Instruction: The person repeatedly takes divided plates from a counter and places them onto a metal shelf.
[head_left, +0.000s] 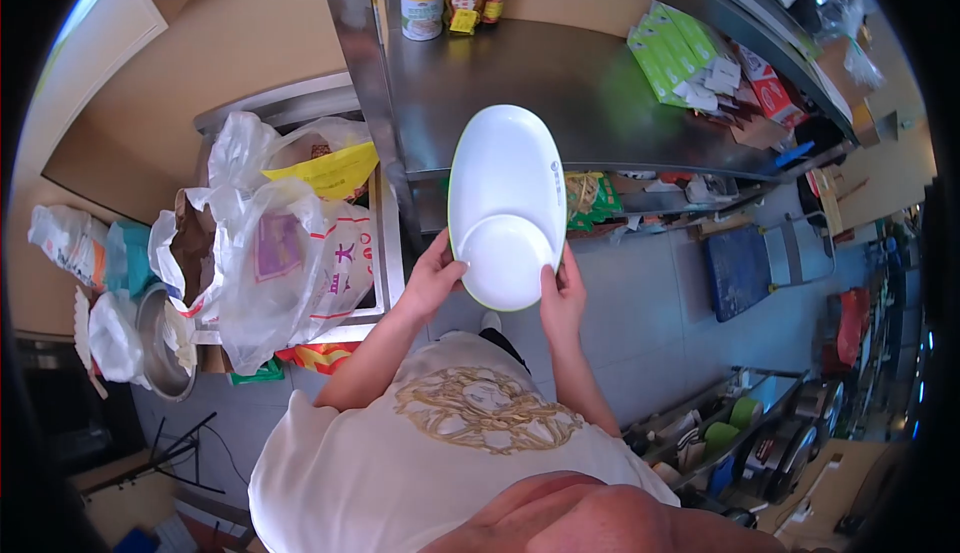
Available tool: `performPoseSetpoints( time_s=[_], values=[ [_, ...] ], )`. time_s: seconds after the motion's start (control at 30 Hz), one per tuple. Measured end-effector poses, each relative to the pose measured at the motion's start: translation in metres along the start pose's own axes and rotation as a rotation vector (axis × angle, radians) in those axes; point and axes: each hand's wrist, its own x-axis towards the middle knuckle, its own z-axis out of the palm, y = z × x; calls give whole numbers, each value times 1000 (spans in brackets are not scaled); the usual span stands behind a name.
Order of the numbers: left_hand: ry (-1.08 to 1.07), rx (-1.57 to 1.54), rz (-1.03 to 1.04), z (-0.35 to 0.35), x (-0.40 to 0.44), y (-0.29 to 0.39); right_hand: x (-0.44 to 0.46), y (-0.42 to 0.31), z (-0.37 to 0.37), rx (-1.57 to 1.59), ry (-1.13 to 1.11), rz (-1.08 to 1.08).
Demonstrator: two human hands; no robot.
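An oval white divided plate (505, 168) with a thin green rim is held out in front of my body, its top face toward me. A round compartment forms its near end, and small dark printing marks its right side. My left hand (433, 275) grips the lower left edge, thumb on top. On the opposite edge, my right hand (563, 291) is closed with its thumb over the rim. The fingers beneath the plate are mostly hidden. Beyond the plate lies the metal shelf (480, 73).
Plastic bags (290, 253) fill a metal-framed stand on the left, beside a steel bowl (165, 343). On the shelf are a yellow-lidded can (422, 9), bottles and green boxes (670, 48). A blue chair (738, 271) stands at right, near a low dish rack (715, 433).
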Motion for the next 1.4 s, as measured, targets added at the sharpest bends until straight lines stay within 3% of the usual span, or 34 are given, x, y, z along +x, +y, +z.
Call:
performPoseSetpoints(
  time_s=[0.17, 0.3, 0.4, 0.53, 0.9, 1.1, 1.4],
  values=[
    [131, 2, 79, -5, 42, 9, 74, 15, 17, -32, -87, -71],
    [271, 54, 183, 2, 70, 17, 127, 29, 19, -292, -155, -133],
    [437, 697, 322, -3, 86, 28, 158, 21, 19, -530, -250, -152],
    [632, 923, 321, 2, 109, 38, 185, -16, 31, -818, -363, -194],
    [813, 988, 673, -4, 166, 41, 257, -3, 65, -705, -407, -453],
    [806, 985, 730, -4, 163, 31, 271, 12, 69, -627, -367, -439],
    [781, 1195, 638, 4, 158, 35, 281, 15, 70, -668, -375, -430]
  ],
)
